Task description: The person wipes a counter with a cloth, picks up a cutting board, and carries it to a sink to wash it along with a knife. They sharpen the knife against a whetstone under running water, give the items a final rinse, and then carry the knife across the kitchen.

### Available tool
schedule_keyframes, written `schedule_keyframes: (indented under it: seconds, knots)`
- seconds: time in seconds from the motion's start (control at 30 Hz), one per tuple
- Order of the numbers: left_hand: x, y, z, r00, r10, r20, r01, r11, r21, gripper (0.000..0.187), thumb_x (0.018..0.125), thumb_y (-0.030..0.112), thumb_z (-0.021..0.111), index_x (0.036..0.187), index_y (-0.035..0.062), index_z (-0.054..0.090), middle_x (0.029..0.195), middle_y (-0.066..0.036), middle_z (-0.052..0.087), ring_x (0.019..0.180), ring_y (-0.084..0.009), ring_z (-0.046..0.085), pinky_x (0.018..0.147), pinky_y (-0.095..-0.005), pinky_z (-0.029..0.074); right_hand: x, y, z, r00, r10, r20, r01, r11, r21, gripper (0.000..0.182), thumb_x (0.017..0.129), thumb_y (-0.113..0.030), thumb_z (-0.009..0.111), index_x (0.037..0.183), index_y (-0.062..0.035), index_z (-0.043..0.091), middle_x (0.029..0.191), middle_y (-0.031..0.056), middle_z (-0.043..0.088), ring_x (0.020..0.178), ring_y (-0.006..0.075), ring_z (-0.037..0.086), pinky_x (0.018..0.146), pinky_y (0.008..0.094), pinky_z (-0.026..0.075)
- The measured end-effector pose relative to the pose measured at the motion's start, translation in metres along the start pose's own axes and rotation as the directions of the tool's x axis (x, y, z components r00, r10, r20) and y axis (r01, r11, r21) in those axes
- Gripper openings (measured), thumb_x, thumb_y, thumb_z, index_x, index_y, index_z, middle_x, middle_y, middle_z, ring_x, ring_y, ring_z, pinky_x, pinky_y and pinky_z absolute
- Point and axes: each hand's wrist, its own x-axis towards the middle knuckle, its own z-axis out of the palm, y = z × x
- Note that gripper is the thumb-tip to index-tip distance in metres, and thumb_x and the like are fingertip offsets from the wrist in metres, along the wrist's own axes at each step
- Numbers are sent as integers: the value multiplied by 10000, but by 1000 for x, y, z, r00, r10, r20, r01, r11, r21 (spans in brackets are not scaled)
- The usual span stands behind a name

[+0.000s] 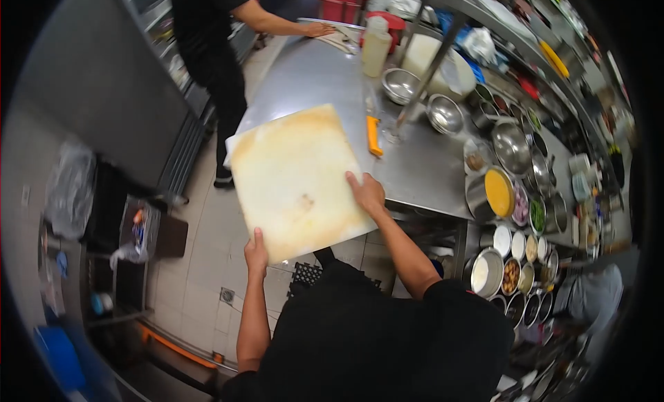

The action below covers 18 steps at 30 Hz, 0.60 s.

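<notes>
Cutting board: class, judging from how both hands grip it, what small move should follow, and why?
Probably slide the cutting board fully onto the steel table. The left hand and right hand hold its near edge, which overhangs the table's edge above the floor.

Only 1 view exists, from a camera worn on the person's head. It looks forward and steeply down with a strong fisheye bend, so dark corners ring the picture. The person's own dark shirt and both forearms fill the bottom middle, close to the lens. The cutting board sits near the centre at arm's reach. Past it the steel table runs away to the top edge, and the tiled floor lies far below at left.
</notes>
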Motion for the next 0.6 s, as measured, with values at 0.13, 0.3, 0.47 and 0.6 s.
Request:
schedule_keyframes:
  seconds: [0.13, 0.3, 0.47, 0.6]
  knots:
    - [1, -18, -22, 995, 90, -39, -90, 996, -17, 519, 931, 442, 473, 1045, -39, 628, 903, -107, 667, 826, -159, 601, 760, -308, 467, -20, 7, 20, 988, -105, -109, 117, 988, 105, 638, 880, -547, 468, 1041, 57, 590, 1016, 271, 616, 993, 414, 575, 859, 432, 437]
    - [-23, -49, -80, 976, 166, -138, -172, 985, -31, 552, 913, 483, 472, 903, -44, 638, 770, -118, 661, 706, -177, 613, 677, -325, 478, -56, -6, 56, 931, -352, -100, 364, 921, 141, 530, 908, -430, 517, 1020, 82, 594, 965, 226, 652, 903, 321, 627, 813, 391, 456]
    - [-70, -80, -148, 935, 18, -355, -30, 999, -27, 622, 865, 561, 484, 802, -42, 619, 714, -155, 632, 666, -227, 605, 643, -363, 467, -79, -50, 99, 841, -526, 124, 444, 804, 396, 512, 918, -390, 543, 965, 118, 584, 903, 157, 658, 782, 168, 584, 722, 321, 472]
    - [-104, -117, -183, 847, -22, -531, -38, 994, -102, 626, 855, 571, 489, 727, -33, 592, 659, -154, 606, 620, -231, 585, 608, -372, 456, -103, -113, 128, 711, -663, 234, 516, 719, 465, 480, 901, -374, 575, 935, 105, 584, 850, 149, 648, 741, 171, 565, 690, 324, 460]
